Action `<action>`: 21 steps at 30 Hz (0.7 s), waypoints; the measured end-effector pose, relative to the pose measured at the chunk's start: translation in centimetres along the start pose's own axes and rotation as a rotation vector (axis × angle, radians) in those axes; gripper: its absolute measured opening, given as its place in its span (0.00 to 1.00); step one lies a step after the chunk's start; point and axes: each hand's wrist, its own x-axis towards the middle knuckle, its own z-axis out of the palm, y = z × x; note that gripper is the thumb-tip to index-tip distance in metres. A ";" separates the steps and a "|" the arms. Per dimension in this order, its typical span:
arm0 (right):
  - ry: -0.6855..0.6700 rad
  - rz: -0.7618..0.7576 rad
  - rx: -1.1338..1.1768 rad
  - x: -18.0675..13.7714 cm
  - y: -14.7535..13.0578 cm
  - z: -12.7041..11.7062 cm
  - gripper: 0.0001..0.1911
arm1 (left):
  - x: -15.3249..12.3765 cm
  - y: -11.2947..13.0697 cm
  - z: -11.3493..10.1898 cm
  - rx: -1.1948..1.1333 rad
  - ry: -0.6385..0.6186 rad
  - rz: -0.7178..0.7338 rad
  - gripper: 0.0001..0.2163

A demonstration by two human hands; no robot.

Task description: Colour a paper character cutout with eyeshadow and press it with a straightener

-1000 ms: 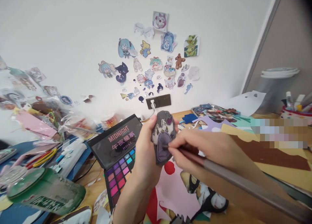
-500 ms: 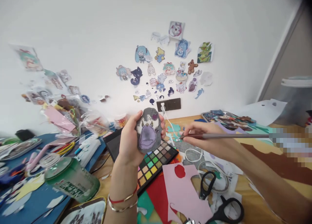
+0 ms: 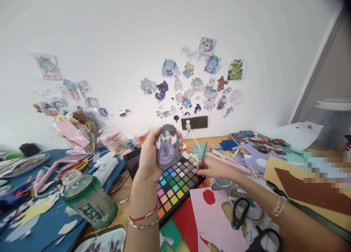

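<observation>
In the middle of the head view my left hand [image 3: 149, 155] is closed round a grey paper cutout [image 3: 167, 146] with a purple shape and a pale character on it. Its decorated face is turned toward me. My right hand [image 3: 212, 168] pinches a thin brush [image 3: 203, 155], whose handle points upward; the fingertips hide the lower end. That hand is at the right edge of an open paint palette [image 3: 175, 184] with several coloured squares. Whether the brush touches a square I cannot tell. The palette's dark lid [image 3: 132, 160] stands partly behind my left hand.
Black-handled scissors [image 3: 241, 213] lie by pink paper [image 3: 204, 215] at the front. A green glass jar [image 3: 91, 201] stands left, behind a stained tray [image 3: 102, 241]. Character cutouts cover the wall above a socket [image 3: 201, 122]. A cutout-filled tray [image 3: 236, 136] sits at back right.
My right hand has come down and left to the palette's edge, and the brush has swung from level to upright. My left hand still holds the cutout. The view has shifted slightly.
</observation>
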 end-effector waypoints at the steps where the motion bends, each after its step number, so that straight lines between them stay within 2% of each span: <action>1: 0.012 -0.006 -0.028 0.2 -0.1 0.0 0.10 | 0.0 0.0 0.0 -0.002 0.006 0.002 0.19; 5: 0.026 -0.027 -0.122 0.4 -0.2 0.3 0.11 | 0.1 -0.2 0.1 -0.020 0.018 -0.004 0.19; 11: 0.048 -0.043 -0.144 0.5 0.3 1.4 0.10 | 0.3 -0.4 0.2 0.005 -0.001 -0.017 0.18; 14: 0.040 -0.019 -0.118 1.0 0.8 1.6 0.10 | 0.3 -0.5 0.1 0.000 -0.007 -0.022 0.17; 21: 0.127 0.054 0.005 1.8 1.1 1.6 0.10 | 0.4 -0.6 0.2 -0.010 0.005 -0.030 0.18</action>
